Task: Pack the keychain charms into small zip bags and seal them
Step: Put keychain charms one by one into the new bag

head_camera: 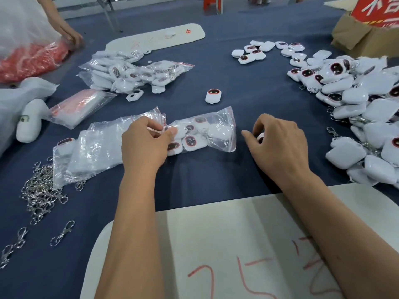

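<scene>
A clear zip bag holding several white charms lies on the blue cloth in front of me. My left hand pinches its left end, at the red zip strip. To the right of the bag, my right hand curls its fingers round a single white charm with a dark red face. Under my left hand lie more clear bags. A lone charm sits beyond the bag.
A heap of loose charms fills the right side. Filled bags lie at the back left, metal clasps at the near left. A white board is under my forearms. Another person's hand rests at the far left by a red bag.
</scene>
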Demonstrator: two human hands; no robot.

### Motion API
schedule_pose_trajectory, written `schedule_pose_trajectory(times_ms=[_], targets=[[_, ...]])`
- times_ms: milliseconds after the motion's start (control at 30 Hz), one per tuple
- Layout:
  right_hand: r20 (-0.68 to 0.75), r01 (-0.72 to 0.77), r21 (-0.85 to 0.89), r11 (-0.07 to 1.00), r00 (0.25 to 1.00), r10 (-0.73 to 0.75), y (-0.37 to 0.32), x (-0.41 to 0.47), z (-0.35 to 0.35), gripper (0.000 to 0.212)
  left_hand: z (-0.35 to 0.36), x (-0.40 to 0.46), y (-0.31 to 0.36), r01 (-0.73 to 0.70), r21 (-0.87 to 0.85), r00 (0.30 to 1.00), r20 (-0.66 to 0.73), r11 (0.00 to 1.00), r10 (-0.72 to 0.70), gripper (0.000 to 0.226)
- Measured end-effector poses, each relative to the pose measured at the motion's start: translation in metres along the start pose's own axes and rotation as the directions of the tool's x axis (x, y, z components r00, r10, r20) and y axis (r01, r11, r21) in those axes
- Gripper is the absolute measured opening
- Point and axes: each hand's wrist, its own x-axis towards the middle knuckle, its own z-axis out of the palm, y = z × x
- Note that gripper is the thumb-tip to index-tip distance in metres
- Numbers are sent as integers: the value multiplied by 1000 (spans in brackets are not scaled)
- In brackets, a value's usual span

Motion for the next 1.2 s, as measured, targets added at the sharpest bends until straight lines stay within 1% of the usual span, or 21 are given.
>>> schedule_pose_trajectory(times_ms=[67, 100, 167, 200, 233, 267, 333, 400, 433, 467, 500, 533, 600, 667, 733, 833, 933, 1000, 1100, 1167, 1200], targets=[[-65, -11, 78, 997, 998, 16, -2, -1, -1, 42, -1, -1, 3, 16, -22, 1000, -12, 1000, -16, 27], [-97, -11, 146, 989, 995, 25, -3, -1, -2, 47, -1, -2, 4, -13, -2, 999, -34, 1000, 13, 29], [-111, -11, 324, 946, 993, 49, -6, 0, -4, 54, 1, -4, 10, -148, 74, 982, -111, 986, 156, 36], [-93, -23, 400, 916, 993, 66, -7, 0, -6, 55, 4, -7, 16, -231, 88, 959, -145, 969, 242, 39], [-76, -38, 451, 892, 994, 82, -8, 0, -6, 55, 9, -10, 23, -308, 60, 936, -159, 949, 314, 39], [-69, -47, 478, 877, 993, 91, -8, 1, -6, 52, 16, -16, 31, -371, -3, 920, -137, 929, 367, 36], [-58, -56, 497, 866, 994, 97, -7, 3, -5, 39, 33, -28, 46, -453, -122, 890, -1, 883, 456, 26], [-51, -62, 508, 859, 993, 102, -5, 5, -2, 16, 53, -44, 56, -538, -146, 816, 155, 830, 557, 17], [-45, -68, 505, 860, 994, 105, -4, 6, -2, 14, 61, -52, 59, -578, -145, 774, 213, 803, 596, 15], [-40, -70, 495, 866, 994, 103, -3, 7, -1, 21, 69, -58, 60, -606, -146, 742, 254, 782, 621, 15], [-38, -66, 483, 873, 995, 97, -2, 7, 0, 26, 76, -62, 60, -613, -148, 727, 279, 776, 628, 17], [-39, -62, 471, 880, 995, 91, -2, 7, 1, 28, 80, -65, 60, -602, -150, 730, 297, 785, 616, 19], [-42, -65, 470, 880, 994, 96, -2, 7, 2, 32, 86, -67, 62, -539, -175, 760, 321, 824, 566, 21], [-64, -74, 503, 861, 990, 122, -1, 7, 2, 38, 89, -68, 64, -475, -227, 780, 338, 850, 526, 24], [-100, -78, 563, 823, 982, 162, -1, 6, 1, 35, 89, -71, 66, -455, -257, 780, 347, 853, 521, 33], [-135, -88, 631, 771, 966, 221, 1, 6, 0, 21, 90, -75, 69, -495, -293, 773, 282, 818, 568, 31], [-141, -102, 633, 767, 959, 244, 3, 8, 0, 9, 91, -75, 68, -522, -312, 792, 168, 794, 587, 25], [-117, -103, 625, 774, 968, 223, 4, 9, 1, 4, 92, -73, 65, -516, -302, 811, 128, 802, 570, 22], [-67, -72, 649, 757, 986, 151, 1, 9, 0, 10, 93, -70, 63, -408, -333, 873, 131, 850, 470, 15], [-31, -67, 711, 700, 992, 126, 0, 7, -1, 20, 93, -70, 64, -325, -376, 903, 150, 868, 403, 14], [-23, -68, 745, 663, 991, 129, -1, 7, -2, 21, 93, -72, 66, -317, -383, 905, 153, 868, 398, 13]])
